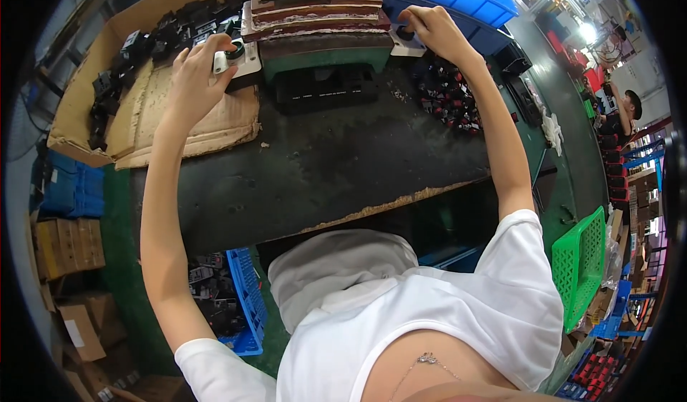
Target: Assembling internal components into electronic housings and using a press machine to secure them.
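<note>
My left hand (pixel 198 80) is at the left side of a press-like machine, beside a black push button (pixel 234 50) on a pale panel (pixel 250 63). Its index finger reaches the button, and the thumb is held apart below. On the other side, my right hand (pixel 438 32) bends over a second black button (pixel 405 34) on a matching pale plate (pixel 407 47), fingertips touching or nearly touching it. Neither hand grips a loose thing. Between them is the machine's stacked brown, layered block (pixel 318 15) over a green base (pixel 322 60). A black rectangular housing (pixel 325 90) stands in front.
A cardboard box (pixel 79 126) of black parts stands left, with a cardboard flap (pixel 215 126) on the dark table (pixel 308 166). Small red and black parts (pixel 451 98) lie right. Blue (pixel 250 302) and green baskets (pixel 578 266) flank me. Another person (pixel 621 112) is far right.
</note>
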{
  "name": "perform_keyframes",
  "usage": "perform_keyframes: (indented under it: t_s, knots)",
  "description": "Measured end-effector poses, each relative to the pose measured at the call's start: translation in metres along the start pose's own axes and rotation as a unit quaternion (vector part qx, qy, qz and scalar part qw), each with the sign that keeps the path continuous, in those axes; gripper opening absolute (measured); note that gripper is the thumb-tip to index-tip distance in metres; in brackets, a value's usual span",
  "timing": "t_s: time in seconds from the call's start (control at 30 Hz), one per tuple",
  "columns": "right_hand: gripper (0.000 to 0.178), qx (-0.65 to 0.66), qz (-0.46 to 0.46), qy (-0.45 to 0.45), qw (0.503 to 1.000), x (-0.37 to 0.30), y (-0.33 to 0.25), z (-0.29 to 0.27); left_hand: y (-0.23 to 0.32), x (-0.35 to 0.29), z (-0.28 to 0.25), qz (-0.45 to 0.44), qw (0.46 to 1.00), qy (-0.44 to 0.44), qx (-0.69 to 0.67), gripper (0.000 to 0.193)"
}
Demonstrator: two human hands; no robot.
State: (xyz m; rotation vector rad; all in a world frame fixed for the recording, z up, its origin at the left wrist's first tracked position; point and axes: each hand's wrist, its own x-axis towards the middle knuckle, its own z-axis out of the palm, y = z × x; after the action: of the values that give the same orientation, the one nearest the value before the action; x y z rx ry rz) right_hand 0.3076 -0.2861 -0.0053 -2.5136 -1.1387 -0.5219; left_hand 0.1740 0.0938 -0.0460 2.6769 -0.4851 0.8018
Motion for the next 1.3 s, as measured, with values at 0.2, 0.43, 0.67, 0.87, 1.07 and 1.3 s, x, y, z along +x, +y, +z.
perform_keyframes:
  t_s: [0.2,0.43,0.67,0.87,1.07,1.3]
  knots:
    - [0.020,-0.007,-0.004,-0.001,1.000,0.002,-0.002,-0.002,-0.008,0.004,-0.002,0.027,0.994,0.084,-0.064,0.049]
    - [0.020,0.025,-0.022,-0.018,0.999,-0.001,-0.008,-0.008,-0.018,-0.003,-0.017,0.014,0.974,0.204,-0.092,0.057]
    - [0.019,-0.025,0.047,0.069,0.996,0.031,-0.024,-0.016,-0.016,-0.006,-0.007,0.000,0.980,0.199,0.000,0.060]
    - [0.031,0.028,-0.135,0.032,0.990,0.084,-0.073,0.023,-0.017,-0.012,-0.002,0.019,0.982,0.187,-0.009,0.061]
    - [0.044,-0.005,-0.172,0.015,0.985,0.111,-0.067,0.025,-0.009,-0.005,-0.001,0.026,0.981,0.191,0.010,0.055]
    - [0.052,-0.025,-0.139,-0.053,0.989,0.109,-0.076,0.012,0.000,-0.001,-0.010,-0.023,0.977,0.190,-0.097,0.037]
